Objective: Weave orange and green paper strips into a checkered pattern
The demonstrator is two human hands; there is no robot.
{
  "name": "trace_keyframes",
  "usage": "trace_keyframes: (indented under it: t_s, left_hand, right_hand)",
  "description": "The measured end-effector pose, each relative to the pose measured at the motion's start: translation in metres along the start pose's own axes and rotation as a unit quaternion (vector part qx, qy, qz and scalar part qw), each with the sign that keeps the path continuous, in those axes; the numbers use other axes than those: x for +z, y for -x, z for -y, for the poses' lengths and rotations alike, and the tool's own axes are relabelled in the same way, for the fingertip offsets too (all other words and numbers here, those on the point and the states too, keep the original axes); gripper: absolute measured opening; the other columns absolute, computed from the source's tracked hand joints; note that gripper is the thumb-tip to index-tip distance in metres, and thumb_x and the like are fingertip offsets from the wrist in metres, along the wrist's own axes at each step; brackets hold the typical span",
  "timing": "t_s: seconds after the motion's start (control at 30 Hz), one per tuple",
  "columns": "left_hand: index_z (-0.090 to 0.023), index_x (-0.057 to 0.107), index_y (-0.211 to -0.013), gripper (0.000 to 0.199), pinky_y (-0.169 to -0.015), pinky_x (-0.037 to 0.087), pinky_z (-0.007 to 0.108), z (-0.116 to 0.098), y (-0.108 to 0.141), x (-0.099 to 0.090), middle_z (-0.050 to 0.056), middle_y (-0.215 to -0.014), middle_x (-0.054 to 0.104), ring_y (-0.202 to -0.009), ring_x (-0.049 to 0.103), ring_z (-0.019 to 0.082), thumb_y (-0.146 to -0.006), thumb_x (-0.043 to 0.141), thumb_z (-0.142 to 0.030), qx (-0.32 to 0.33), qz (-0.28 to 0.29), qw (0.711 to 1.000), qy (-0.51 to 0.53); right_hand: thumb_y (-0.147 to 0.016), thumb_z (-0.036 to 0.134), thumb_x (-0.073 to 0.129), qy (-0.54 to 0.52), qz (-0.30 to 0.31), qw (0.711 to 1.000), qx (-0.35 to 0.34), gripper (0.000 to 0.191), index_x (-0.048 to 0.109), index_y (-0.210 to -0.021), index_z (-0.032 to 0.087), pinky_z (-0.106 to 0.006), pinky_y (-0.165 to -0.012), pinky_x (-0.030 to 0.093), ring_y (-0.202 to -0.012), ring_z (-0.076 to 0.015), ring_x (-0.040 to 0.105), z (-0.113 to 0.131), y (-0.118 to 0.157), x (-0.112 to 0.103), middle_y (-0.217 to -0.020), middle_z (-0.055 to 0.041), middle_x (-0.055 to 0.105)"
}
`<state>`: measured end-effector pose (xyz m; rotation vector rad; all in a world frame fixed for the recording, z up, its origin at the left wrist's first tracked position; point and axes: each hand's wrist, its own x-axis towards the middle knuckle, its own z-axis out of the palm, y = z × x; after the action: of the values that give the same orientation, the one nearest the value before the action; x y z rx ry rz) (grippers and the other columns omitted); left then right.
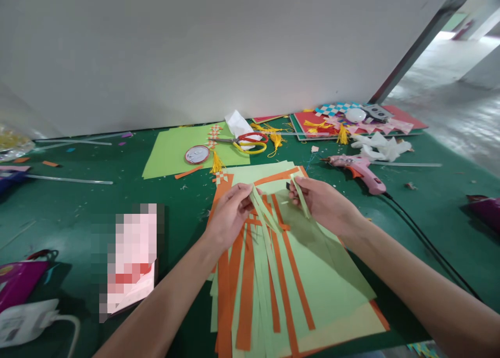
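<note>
At the paper stack's (332, 280) eleven o'clock, the left hand (228, 217) pinches pale strips (267, 215); at one, the right hand (322, 199) grips another strip (301, 197). Separating seems underway; the next move likely calls for careful alignment.

The pale green strips (265, 211) and orange strips (246, 295) are smooth, matt paper, like the pale green sheets (328, 275). The scissors (236, 141) join metal blades to plastic handles. The glue gun (361, 171) looks smooth plastic; the green tabletop (183, 202) has a dull sheen; the tassel (342, 134) looks like thread.

The bottom edge cuts off an orange strip (224, 316).
</note>
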<state>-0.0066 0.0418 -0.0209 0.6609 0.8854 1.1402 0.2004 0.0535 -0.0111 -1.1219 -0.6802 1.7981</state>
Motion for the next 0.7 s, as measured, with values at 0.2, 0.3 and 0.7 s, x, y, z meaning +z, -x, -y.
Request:
trace_keyframes:
  t_s: [0.2,0.3,0.7]
  left_hand:
    - [-0.016,0.065,-0.072,0.020,-0.064,0.049,0.021,-0.0005,-0.0002,-0.0005,0.001,-0.080,0.070,-0.067,0.060,0.010,-0.078,0.074,-0.033,0.000,0.000,1.000,-0.003]
    - [-0.016,0.065,-0.073,0.020,-0.066,0.050,0.021,-0.0019,0.0005,0.0000,0.001,-0.081,0.069,-0.068,0.060,0.010,-0.078,0.074,-0.034,-0.001,-0.003,1.000,-0.002]
    - [-0.017,0.066,-0.076,0.020,-0.065,0.050,0.018,-0.0024,0.0016,0.0006,-0.001,-0.082,0.068,-0.069,0.060,0.008,-0.079,0.074,-0.035,-0.005,-0.005,1.000,0.003]
  right_hand:
    - [-0.075,0.032,0.075,0.016,-0.012,0.999,-0.038,0.018,0.068,-0.072,0.016,-0.022,-0.061,0.047,-0.064,-0.0107,0.054,-0.0005,0.0019,0.0015,-0.074,-0.0019,0.062]
    - [-0.073,0.030,0.076,0.021,-0.043,0.997,-0.052,0.017,0.068,-0.072,0.015,-0.021,-0.059,0.047,-0.063,-0.0102,0.054,0.0013,0.0026,0.0019,-0.072,-0.0023,0.063]
    - [-0.073,0.027,0.073,0.018,-0.066,0.996,-0.056,0.015,0.068,-0.070,0.014,-0.019,-0.055,0.048,-0.062,-0.0109,0.055,0.0012,0.0018,0.0029,-0.071,-0.0035,0.062]
